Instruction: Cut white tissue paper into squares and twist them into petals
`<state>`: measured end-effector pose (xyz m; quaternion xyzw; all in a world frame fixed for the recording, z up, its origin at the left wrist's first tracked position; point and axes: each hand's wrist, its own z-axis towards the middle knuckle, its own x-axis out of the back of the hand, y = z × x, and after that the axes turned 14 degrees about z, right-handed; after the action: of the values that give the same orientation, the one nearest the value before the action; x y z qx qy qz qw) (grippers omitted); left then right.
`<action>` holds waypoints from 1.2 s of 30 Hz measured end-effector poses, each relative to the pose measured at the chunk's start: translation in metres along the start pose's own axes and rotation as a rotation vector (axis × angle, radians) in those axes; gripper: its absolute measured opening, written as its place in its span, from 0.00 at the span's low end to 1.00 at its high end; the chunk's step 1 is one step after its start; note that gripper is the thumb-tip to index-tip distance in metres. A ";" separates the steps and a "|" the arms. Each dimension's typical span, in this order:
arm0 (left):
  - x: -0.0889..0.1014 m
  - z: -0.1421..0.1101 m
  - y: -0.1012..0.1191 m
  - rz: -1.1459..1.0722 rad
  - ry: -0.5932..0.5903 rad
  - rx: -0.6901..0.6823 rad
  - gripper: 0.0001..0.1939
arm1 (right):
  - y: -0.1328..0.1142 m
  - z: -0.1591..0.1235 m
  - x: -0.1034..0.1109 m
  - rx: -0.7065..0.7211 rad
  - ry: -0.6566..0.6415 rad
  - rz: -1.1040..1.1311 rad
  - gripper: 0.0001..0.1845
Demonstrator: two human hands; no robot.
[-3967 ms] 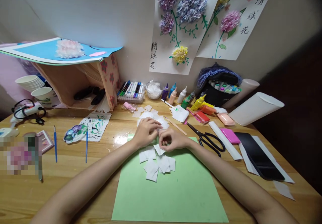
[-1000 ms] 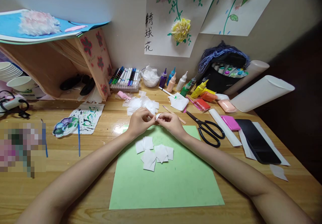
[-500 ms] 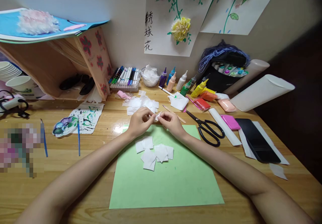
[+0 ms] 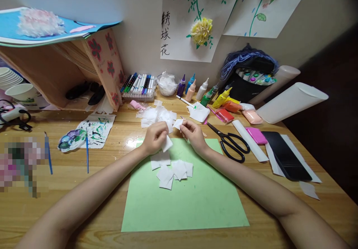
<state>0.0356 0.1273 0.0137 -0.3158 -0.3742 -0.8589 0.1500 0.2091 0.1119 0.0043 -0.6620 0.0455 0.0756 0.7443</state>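
Note:
My left hand (image 4: 154, 138) is closed on a white tissue square (image 4: 167, 144), which hangs below the fingers over the far edge of the green sheet (image 4: 184, 208). Between thumb and fingertips my right hand (image 4: 193, 134) pinches another white tissue square (image 4: 178, 124), held up just right of the left hand. The two hands are a little apart. Several white tissue squares (image 4: 165, 177) lie in a loose group on the green sheet below them. Behind the left hand spreads a pile of white tissue pieces (image 4: 153, 115), partly covered by the fingers.
Black scissors (image 4: 233, 147) lie right of the sheet, near a phone (image 4: 288, 155). Paint bottles (image 4: 205, 97), a marker box (image 4: 139, 88) and a bowl of tissue (image 4: 167, 85) line the wall. Paintbrushes (image 4: 87, 154) and a painted palette (image 4: 71, 140) are at left.
Both hands were together at one small piece of tissue. Now they have parted, each holding a tissue square. Compared with the oldest frame, fewer squares lie under the hands.

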 end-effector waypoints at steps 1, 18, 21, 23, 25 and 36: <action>0.000 0.000 0.003 0.040 -0.094 -0.077 0.11 | 0.000 0.000 0.000 0.001 -0.003 -0.012 0.14; -0.006 0.001 0.008 0.328 0.071 0.018 0.05 | 0.001 -0.001 -0.002 0.003 -0.076 -0.038 0.14; -0.006 0.001 0.008 0.307 0.070 0.022 0.06 | 0.001 -0.001 -0.002 0.000 -0.063 -0.043 0.14; -0.006 0.002 0.007 0.287 0.055 0.019 0.07 | 0.001 -0.001 -0.003 -0.002 -0.064 -0.034 0.14; -0.006 0.002 0.007 0.264 0.032 0.018 0.08 | -0.001 -0.001 -0.003 -0.015 -0.074 -0.016 0.14; -0.006 0.005 0.003 0.030 -0.097 0.096 0.07 | -0.005 -0.001 -0.005 -0.042 -0.108 -0.006 0.13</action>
<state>0.0440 0.1294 0.0139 -0.3549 -0.4169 -0.8215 0.1594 0.2055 0.1099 0.0096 -0.6723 0.0014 0.1099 0.7320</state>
